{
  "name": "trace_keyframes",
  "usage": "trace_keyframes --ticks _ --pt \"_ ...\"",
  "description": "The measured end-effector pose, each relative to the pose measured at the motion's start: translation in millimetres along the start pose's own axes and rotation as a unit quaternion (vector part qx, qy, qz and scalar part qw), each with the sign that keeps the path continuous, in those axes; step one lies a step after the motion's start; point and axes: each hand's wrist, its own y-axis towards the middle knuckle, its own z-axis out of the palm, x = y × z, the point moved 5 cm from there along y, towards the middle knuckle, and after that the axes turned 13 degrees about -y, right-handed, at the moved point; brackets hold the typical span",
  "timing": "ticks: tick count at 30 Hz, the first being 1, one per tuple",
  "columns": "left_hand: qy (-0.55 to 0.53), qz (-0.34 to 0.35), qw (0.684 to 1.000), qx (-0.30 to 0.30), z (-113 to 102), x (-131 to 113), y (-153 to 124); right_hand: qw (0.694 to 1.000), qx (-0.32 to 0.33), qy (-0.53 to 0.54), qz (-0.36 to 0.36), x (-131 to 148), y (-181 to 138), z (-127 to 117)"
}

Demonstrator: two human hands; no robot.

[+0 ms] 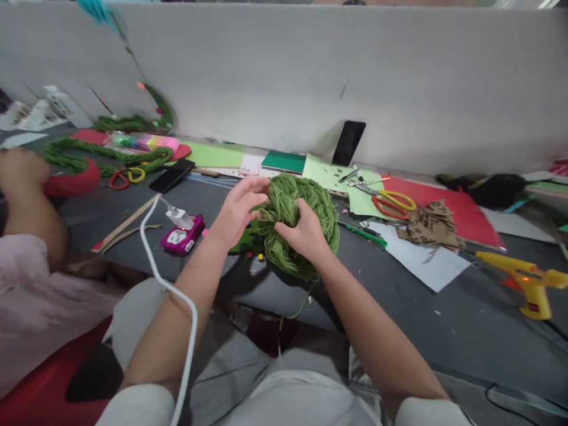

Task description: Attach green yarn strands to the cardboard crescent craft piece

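Note:
A thick bundle of green yarn point(317, 207) is held up at the front edge of the table, with a loose strand hanging below it. My right hand point(306, 234) grips the front of the bundle, its thumb and fingers pressed into the strands. On the bundle's left side, my left hand point(239, 210) has its fingers bent against the yarn; their tips are partly hidden. Beneath the hands lie a green piece point(242, 242) and several small coloured pompoms point(261, 257). A purple power adapter point(183, 235) with a white plug sits left of my left hand.
A yellow glue gun point(528, 281) with a small glowing light lies at right. Scissors point(393, 201), brown paper scraps point(432, 225) and coloured sheets spread behind. A phone point(349, 143) leans on the partition. Another person's arm point(33, 201) is at left; a white cable point(190, 307) crosses my left forearm.

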Motion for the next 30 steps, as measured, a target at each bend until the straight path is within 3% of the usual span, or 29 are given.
trace_keyframes --ticks 3,9,11,15,18,24,30 --pt "0.003 -0.006 1.000 -0.004 -2.8 -0.2 -0.5 0.998 -0.004 0.063 0.020 -6.0 4.9 -4.8" --pt "-0.007 -0.003 1.000 -0.003 -6.6 -1.3 0.2 0.968 -0.006 0.216 0.127 -21.4 11.6 -10.7" --pt "-0.016 -0.003 1.000 -0.002 -5.2 -1.4 -0.1 0.975 0.007 0.196 0.101 -17.7 8.6 -11.8" --pt "-0.019 -0.005 1.000 0.006 -0.2 -0.7 -2.1 0.997 0.055 0.054 0.032 -2.2 -2.8 -3.0" --pt "-0.011 -0.002 1.000 0.015 2.0 -1.6 -3.4 1.000 0.025 -0.004 0.015 2.4 -5.0 0.1" --pt "0.003 0.006 1.000 0.011 -0.6 -4.5 -3.6 0.998 0.023 0.037 -0.039 -1.5 1.6 0.1" --pt "0.013 -0.007 0.999 0.034 4.7 -6.0 -8.6 0.996 -0.022 0.089 0.016 -13.1 9.7 -1.8"
